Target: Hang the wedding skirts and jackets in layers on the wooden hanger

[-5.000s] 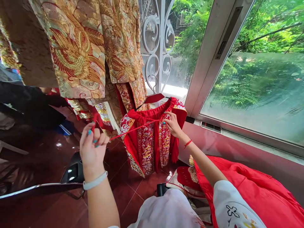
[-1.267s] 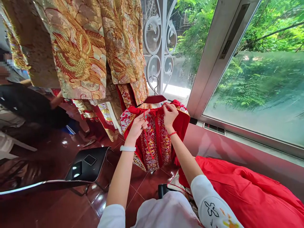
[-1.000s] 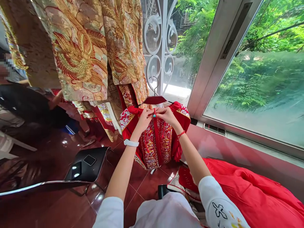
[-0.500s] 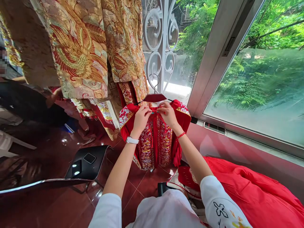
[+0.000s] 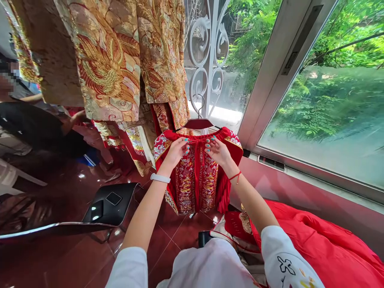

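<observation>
A red garment (image 5: 200, 184) with gold and silver embroidery hangs on a dark red hanger (image 5: 198, 124). At the middle of its gathered neckline is a red tie cord (image 5: 197, 160), its ends falling down the front. Left of the knot, my left hand (image 5: 177, 152) rests at the neckline, fingers bent and fingertips apart. My right hand (image 5: 218, 153) is on the other side of the knot, fingers also bent and spread, teal nails showing. Both sets of fingertips are close to the fabric; I see nothing clearly gripped.
Gold embroidered robes (image 5: 111, 64) hang at the upper left. A black chair (image 5: 120, 212) with phone-like items on its seat stands left. Red cloth (image 5: 315, 236) lies at right, below a sill with a phone (image 5: 271, 163). A person in black (image 5: 39, 132) is at far left.
My hands have moved apart from the middle of the neckline, the left to the left and the right to the right. Their fingers, pinched together before, have loosened.
</observation>
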Demonstrator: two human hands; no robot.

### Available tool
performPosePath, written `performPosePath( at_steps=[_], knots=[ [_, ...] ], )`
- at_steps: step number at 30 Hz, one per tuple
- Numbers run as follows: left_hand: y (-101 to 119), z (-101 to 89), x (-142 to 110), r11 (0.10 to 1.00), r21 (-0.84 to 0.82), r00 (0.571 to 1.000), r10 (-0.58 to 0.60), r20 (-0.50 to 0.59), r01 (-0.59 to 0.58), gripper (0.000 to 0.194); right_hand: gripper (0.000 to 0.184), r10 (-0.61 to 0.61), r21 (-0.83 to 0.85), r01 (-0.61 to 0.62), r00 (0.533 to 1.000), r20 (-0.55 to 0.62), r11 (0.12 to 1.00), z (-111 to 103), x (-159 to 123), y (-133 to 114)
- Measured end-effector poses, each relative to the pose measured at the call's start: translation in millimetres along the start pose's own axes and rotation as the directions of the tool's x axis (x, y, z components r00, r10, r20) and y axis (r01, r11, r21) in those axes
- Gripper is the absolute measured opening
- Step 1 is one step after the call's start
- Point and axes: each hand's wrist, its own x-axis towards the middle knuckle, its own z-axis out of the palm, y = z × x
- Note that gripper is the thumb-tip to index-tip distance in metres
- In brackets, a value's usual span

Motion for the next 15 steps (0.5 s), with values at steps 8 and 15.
performPosePath(
  at_steps=[8,15],
  knots=[
    [12.6,-16.4,-16.2,0.647,0.719,0.963,0.236,0.129,-0.255,0.012,0.020,-0.375,-0.917,0.399,0.852,0.365,0.016,-21.7,-9.6,-45.2],
    [2.2,-11.7,-14.2,0.893,0.432,0.992,0.094,0.090,-0.124,0.022,0.034,-0.398,-0.875,0.463,0.836,0.378,0.141,-25.4,-20.2,-35.6]
  ],
)
